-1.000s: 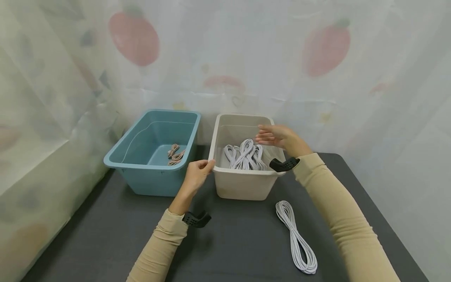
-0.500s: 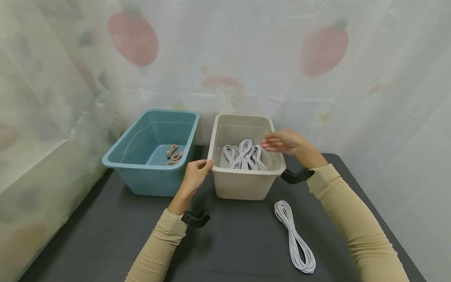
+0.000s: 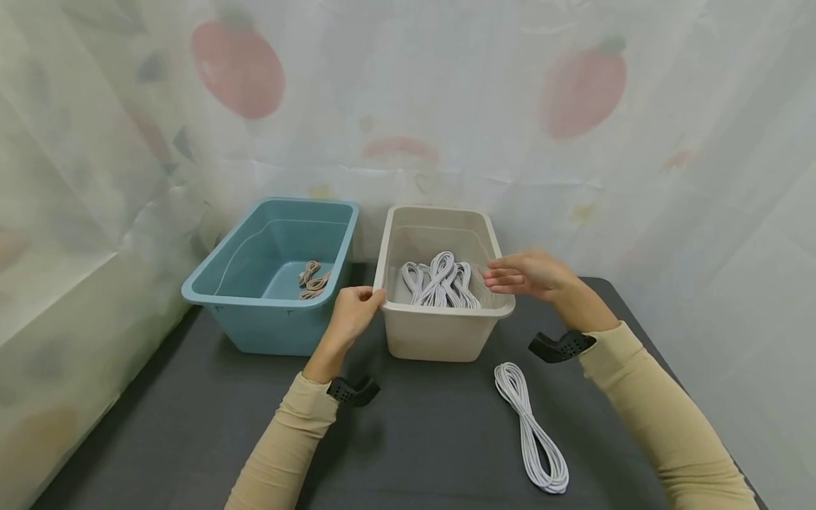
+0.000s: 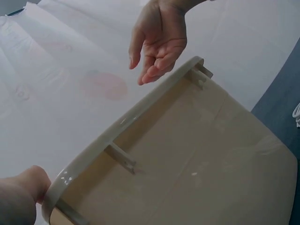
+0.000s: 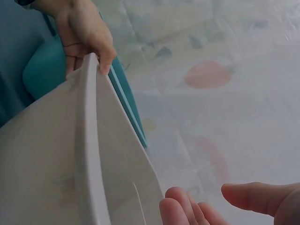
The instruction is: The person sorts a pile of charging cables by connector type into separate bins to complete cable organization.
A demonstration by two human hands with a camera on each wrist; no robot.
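The left hand [image 3: 353, 314] grips the near left corner of the beige bin's [image 3: 440, 338] rim, fingers curled over the edge. The right hand [image 3: 530, 275] hovers just above the bin's near right corner, fingers straight and relaxed, holding nothing and not touching the rim. Inside the bin lies a bundle of white cords [image 3: 438, 279]. A teal bin [image 3: 274, 322] stands just to its left with a small tan cord [image 3: 314, 279] in it. Another coiled white cord [image 3: 530, 427] lies on the dark table [image 3: 159, 425] in front, near the right forearm.
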